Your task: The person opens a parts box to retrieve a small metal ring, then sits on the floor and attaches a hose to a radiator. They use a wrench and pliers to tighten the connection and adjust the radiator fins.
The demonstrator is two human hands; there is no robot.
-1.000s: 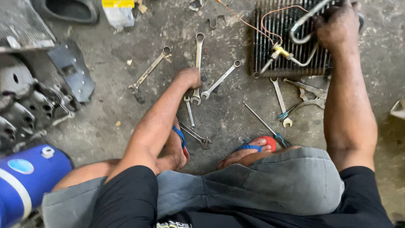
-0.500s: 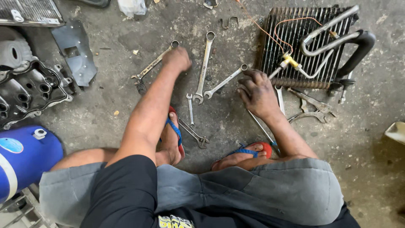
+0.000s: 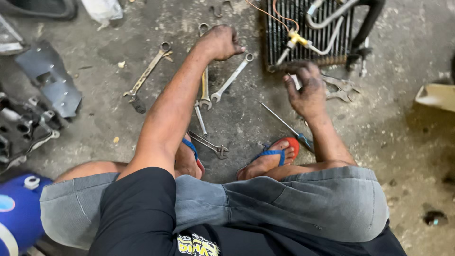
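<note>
While the left hand (image 3: 220, 42) is stretched out over the row of tools, its fingers are curled loosely above the upper end of a long combination wrench (image 3: 204, 76) lying on the concrete floor (image 3: 95, 132); nothing is seen clamped in that grip, and whether the wrench is touched cannot be told. A second wrench (image 3: 232, 78) lies slanted just beside it on the right, a short one (image 3: 201, 118) below, and a further wrench (image 3: 147, 73) well apart to the left. The right hand (image 3: 308, 90) is held above the floor with its fingers spread and empty, just below the finned cooling coil (image 3: 308, 28) with its bent tubes. A screwdriver (image 3: 284, 125) lies near that hand, pliers (image 3: 211, 144) between the sandalled feet (image 3: 272, 156). A dark engine part (image 3: 23, 125) and a blue tank (image 3: 19, 218) are seen at the left edge. As far as can be judged, a tool is only being chosen: no wrench has been lifted, and nothing on the coil is being worked.
</note>
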